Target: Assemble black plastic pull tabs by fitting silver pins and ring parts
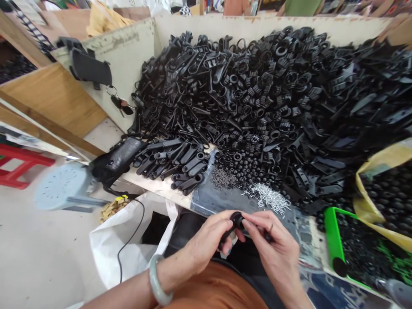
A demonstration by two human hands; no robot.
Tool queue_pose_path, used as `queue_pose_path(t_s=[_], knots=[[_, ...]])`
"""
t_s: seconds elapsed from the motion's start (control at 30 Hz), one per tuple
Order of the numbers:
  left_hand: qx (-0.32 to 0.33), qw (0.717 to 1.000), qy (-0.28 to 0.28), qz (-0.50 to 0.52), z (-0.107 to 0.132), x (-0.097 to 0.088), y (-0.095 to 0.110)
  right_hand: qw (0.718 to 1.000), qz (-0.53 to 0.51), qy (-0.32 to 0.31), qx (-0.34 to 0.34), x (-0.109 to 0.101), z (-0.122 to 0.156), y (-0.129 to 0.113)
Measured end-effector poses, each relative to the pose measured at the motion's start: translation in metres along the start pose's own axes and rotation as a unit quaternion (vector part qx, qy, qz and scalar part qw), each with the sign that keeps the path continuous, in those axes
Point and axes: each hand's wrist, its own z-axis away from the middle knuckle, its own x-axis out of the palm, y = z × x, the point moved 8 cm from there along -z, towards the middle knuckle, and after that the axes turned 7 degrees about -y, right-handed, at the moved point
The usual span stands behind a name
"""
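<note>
My left hand (206,240) is closed around a long black plastic piece with a round end (237,218), held low in front of my body. The thumb and fingertips of my right hand (278,246) pinch at that round end. A small dark part (268,236) shows between the right hand's other fingers; its kind is hard to make out. Just beyond my hands lie a heap of small silver pins (270,197), a heap of small dark brown-grey pieces (222,178) and several round black knobs (247,168). To their left is a pile of long black handle-like pieces (175,159).
A large mound of black plastic parts (231,86) fills the bench to its back board (206,25). At right stand a green bin (333,240) and a yellow-edged sack (363,193). Left are a white bag (106,244), a blue stool (61,184) and hanging keys (120,105).
</note>
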Motion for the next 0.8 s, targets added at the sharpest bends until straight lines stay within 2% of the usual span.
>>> queue_pose_path(t_s=[0.17,0.27,0.37,0.47,0.63,0.7,0.8], knots=[[-0.015,0.993,-0.004,-0.116,0.004,0.001,0.009,0.999,0.027,-0.027,-0.035,0.001,-0.002,-0.007],[0.010,0.974,0.002,-0.224,0.006,0.001,0.014,0.996,0.048,-0.056,-0.059,0.001,-0.003,-0.011],[0.010,0.959,-0.002,-0.283,0.007,0.003,0.014,0.993,0.066,-0.069,-0.072,0.000,0.002,-0.014],[0.013,0.960,-0.026,-0.277,0.009,0.009,0.013,0.995,0.056,-0.048,-0.064,-0.001,0.010,-0.016],[0.002,0.976,-0.049,-0.213,0.013,0.014,0.003,0.999,0.027,-0.015,-0.029,0.000,0.020,-0.013],[-0.020,0.980,-0.057,-0.189,0.013,0.013,-0.004,0.999,0.023,-0.038,-0.018,0.001,0.020,-0.009],[-0.062,0.985,-0.096,-0.131,0.014,0.014,-0.013,0.994,0.023,-0.107,-0.017,0.001,0.018,-0.005]])
